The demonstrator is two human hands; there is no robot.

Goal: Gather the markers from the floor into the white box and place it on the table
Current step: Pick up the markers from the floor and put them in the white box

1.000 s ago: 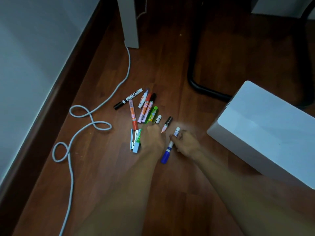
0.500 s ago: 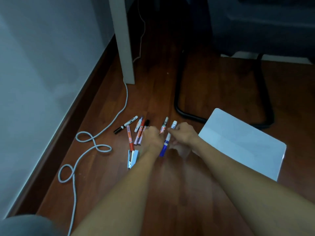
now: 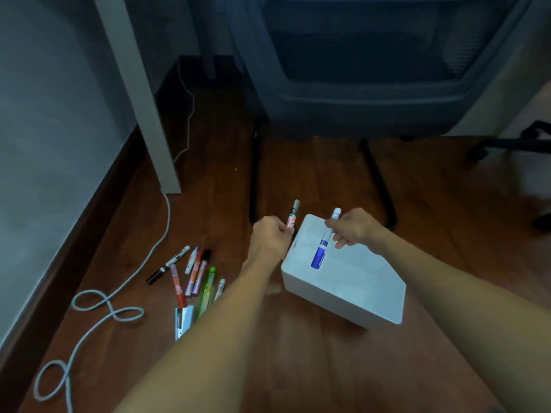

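The white box [image 3: 343, 296] stands on the wooden floor at centre right. My right hand [image 3: 356, 228] hovers over its far end, gripping a blue-capped white marker [image 3: 323, 244] that hangs tilted above the box. Just left of the box's far corner, my left hand [image 3: 268, 238] grips a thin pink marker [image 3: 292, 217] that points up and away. Several more markers [image 3: 195, 272] lie side by side on the floor to the left, among them a black-and-white one [image 3: 167, 265] and a green one [image 3: 207, 289].
A small stapler-like tool [image 3: 182, 321] lies below the markers. A white cable [image 3: 119, 293] loops along the left by the dark skirting board. A white table leg [image 3: 146, 108] stands behind, and a dark chair with a black frame [image 3: 351, 70] fills the back.
Both hands lifted off the floor, each with a marker, and moved right to the white box. The view tilted up, showing the chair.
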